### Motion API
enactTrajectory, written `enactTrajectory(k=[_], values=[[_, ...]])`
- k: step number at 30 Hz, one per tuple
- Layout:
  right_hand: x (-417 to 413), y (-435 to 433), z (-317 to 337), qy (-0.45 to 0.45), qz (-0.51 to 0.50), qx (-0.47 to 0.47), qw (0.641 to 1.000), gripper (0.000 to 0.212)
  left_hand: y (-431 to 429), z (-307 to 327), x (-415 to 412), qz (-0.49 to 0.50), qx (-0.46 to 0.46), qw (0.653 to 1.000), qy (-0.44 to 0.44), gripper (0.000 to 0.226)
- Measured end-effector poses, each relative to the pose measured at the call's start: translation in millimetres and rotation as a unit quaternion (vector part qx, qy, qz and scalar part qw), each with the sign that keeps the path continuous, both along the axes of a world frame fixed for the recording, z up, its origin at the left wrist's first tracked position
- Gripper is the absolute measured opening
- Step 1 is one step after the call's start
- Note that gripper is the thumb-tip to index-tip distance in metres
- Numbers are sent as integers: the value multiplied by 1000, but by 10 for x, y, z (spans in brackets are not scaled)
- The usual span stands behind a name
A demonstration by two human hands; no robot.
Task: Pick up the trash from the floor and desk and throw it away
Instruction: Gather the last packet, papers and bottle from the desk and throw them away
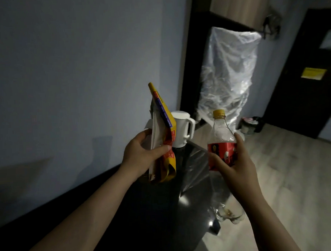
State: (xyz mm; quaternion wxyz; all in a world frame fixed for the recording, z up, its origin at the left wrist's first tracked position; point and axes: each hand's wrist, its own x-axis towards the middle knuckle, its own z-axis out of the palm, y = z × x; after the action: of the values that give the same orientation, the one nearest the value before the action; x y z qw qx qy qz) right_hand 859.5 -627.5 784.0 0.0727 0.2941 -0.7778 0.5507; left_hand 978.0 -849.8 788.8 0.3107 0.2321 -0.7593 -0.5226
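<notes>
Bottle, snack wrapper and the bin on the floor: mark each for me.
Bottle (pixel 221 151): head view, on its red label, held in the right hand.
Snack wrapper (pixel 165 125): head view, on its yellow printed side, held in the left hand.
Bin (pixel 253 125): head view, on its dark wall, far right floor.

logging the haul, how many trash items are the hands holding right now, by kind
plastic bottle: 1, in the right hand
snack wrapper: 1, in the left hand
total: 2
</notes>
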Motion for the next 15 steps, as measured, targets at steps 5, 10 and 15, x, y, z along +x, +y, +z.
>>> enactTrajectory(k=[5,10,15], values=[[-440,764,153,17,-37,-17,999,81,688,157,-629,-54,8,998,12,65],[-818,1467,307,40,-72,-26,996,79,1360,256,-1201,-106,25,993,49,56],[-1096,2041,389,48,-116,-8,992,89,1909,291,-1667,-168,28,984,45,64]])
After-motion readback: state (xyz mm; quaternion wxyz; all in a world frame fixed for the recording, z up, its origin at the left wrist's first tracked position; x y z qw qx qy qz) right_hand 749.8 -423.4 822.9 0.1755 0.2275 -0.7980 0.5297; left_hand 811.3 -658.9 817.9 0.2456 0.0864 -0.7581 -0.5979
